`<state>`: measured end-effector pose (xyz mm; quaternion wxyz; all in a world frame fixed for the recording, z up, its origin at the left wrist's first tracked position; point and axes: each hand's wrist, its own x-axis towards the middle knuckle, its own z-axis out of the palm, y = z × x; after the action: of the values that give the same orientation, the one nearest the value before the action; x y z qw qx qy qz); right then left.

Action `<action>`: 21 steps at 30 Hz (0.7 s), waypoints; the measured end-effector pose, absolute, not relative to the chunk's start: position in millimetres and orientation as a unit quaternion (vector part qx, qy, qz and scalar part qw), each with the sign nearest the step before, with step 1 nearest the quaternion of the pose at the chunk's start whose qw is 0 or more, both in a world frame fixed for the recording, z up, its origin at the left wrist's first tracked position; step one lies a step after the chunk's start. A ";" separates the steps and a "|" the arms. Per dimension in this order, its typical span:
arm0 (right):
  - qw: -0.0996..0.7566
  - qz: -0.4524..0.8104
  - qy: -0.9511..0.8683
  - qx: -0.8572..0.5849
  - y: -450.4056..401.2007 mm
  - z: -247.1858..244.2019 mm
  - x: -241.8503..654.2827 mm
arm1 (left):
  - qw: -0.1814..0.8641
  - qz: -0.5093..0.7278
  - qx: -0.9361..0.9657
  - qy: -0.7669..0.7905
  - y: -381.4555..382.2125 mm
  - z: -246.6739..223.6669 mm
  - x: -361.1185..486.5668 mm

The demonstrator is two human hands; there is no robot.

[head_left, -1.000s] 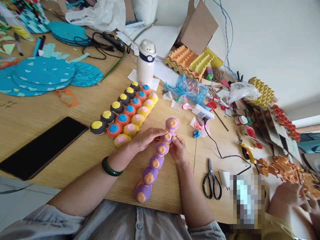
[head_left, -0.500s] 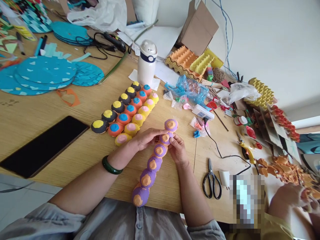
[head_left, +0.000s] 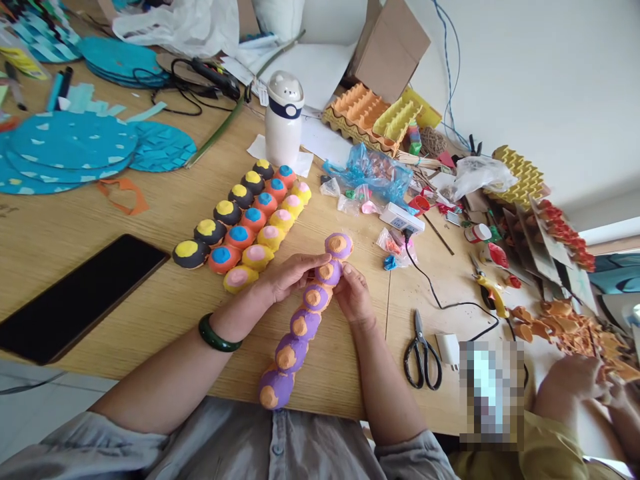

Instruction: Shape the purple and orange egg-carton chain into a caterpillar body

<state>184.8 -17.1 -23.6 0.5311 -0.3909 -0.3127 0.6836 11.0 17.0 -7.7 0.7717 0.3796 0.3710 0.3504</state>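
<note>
A strip of purple bumps with orange clay caps (head_left: 299, 327), apparently cut from an egg carton, slants from my shirt front up between my hands. My left hand (head_left: 293, 275) grips its far end from the left, thumb along the edge under the top bump. From the right, my right hand (head_left: 356, 293) pinches the same strip near the second bump; its fingertips are partly hidden behind. Left of my hands lie three similar strips side by side: a black one with yellow caps (head_left: 227, 212), an orange one with blue caps (head_left: 253, 218) and a yellow one with pink caps (head_left: 271, 236).
A dark tablet (head_left: 83, 297) lies at left, blue discs (head_left: 73, 143) beyond. A white bottle (head_left: 284, 127) stands behind the strips. To the right are a power strip (head_left: 403, 218), black scissors (head_left: 423, 353) and a white adapter (head_left: 447, 350). Another person's hands (head_left: 575, 383) work at far right.
The view has shifted slightly, so most things sit a little further left. Both hands keep their hold on the purple strip, with hardly any movement.
</note>
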 end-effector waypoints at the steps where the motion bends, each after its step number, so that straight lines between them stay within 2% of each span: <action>1: 0.530 0.685 -0.311 -0.392 -17.1 -23.6 185.1 | 0.778 0.347 0.370 0.371 17.0 -7.9 12.0; 8: 0.545 0.683 -0.285 -0.394 -15.6 -26.1 185.3 | 0.763 0.340 0.399 0.377 17.2 -9.9 12.6; 21: 0.488 0.715 -0.270 -0.421 -11.8 -21.4 189.7 | 0.769 0.327 0.404 0.372 13.5 -6.2 15.5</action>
<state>189.7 -11.8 -21.4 0.4882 -0.4215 -0.2700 0.7150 15.5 13.5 -6.2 0.7689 0.4043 0.3720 0.3271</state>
